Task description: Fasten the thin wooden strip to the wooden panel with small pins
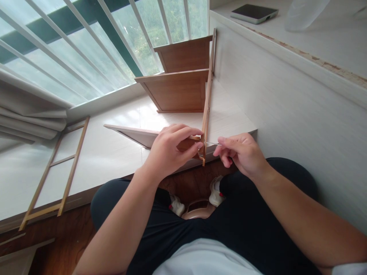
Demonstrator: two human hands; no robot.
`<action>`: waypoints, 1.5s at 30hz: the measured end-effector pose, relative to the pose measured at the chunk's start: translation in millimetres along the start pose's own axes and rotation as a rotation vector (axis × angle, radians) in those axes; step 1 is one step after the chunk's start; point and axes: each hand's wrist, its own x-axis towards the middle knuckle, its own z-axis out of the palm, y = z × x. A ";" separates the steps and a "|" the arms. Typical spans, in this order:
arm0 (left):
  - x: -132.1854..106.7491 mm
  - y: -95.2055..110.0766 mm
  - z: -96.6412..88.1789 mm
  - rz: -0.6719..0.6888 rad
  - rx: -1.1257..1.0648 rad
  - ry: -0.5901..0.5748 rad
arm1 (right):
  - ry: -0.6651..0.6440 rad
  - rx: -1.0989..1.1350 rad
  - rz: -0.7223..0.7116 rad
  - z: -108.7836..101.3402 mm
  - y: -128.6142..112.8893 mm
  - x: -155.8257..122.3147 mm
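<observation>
A partly built wooden shelf lies on its side on the white sill (114, 152): three shelf boards, the nearest (134, 134) pale, stand against a thin wooden side frame (208, 88). My left hand (169, 151) is closed on the near corner where the nearest board meets the frame. My right hand (241, 152) pinches a thin metal tool (212, 143), its tip against the outer side of the frame at that corner.
A second ladder-like wooden side frame (54, 172) lies flat on the sill at the left. A white wall panel (286, 107) rises on the right, with a dark tablet (254, 13) on the ledge above. Barred window and curtain (31, 118) behind.
</observation>
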 end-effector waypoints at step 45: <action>-0.6 0.3 1.3 -0.015 0.003 0.001 | 0.188 -1.049 -1.045 -18.6 10.4 5.4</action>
